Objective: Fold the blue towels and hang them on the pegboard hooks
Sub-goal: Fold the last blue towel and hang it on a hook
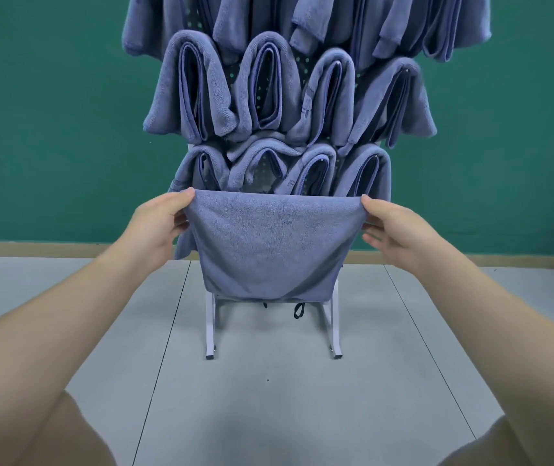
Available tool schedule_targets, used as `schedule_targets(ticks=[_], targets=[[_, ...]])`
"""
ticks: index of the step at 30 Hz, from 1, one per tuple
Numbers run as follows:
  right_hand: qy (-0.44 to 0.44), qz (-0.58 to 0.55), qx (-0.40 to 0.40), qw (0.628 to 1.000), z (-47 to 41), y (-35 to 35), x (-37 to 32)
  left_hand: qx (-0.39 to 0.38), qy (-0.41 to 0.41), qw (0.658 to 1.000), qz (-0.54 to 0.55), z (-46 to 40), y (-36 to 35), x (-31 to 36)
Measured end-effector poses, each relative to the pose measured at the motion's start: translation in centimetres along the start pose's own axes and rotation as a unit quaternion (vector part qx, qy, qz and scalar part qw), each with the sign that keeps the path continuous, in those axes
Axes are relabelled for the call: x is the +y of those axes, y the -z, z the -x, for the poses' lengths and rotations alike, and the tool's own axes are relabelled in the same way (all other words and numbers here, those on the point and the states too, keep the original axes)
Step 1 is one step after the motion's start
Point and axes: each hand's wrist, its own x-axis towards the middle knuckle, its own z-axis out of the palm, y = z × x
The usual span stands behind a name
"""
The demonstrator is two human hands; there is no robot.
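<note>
A folded blue towel (265,247) hangs stretched between my two hands, its fold along the top edge and a small dark loop dangling at its bottom. My left hand (159,227) pinches its top left corner. My right hand (393,230) pinches the top right corner. Behind it stands the pegboard (263,85), dark with pale holes, mostly hidden by several folded blue towels (198,92) draped over hooks in rows. The held towel is level with the lowest row and covers the board's bottom part.
The pegboard stands on white metal legs (210,327) on a grey tiled floor (268,398). A green wall (50,112) with a tan skirting strip runs behind it. My knees show at the bottom corners.
</note>
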Motion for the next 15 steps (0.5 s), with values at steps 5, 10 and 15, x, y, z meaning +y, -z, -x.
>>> schedule_targets(ticks=[5, 10, 15], targets=[[0.006, -0.007, 0.017, 1.000, 0.14, -0.27, -0.29, 0.029, -0.039, 0.999, -0.019, -0.12, 0.00, 0.01], [0.003, -0.004, 0.024, 1.000, 0.07, -0.38, -0.40, 0.060, -0.109, 0.990, -0.064, 0.28, -0.35, 0.02], [-0.038, -0.044, 0.010, 0.998, 0.17, -0.48, -0.52, 0.061, -0.124, 0.988, -0.072, 0.64, -0.53, 0.26]])
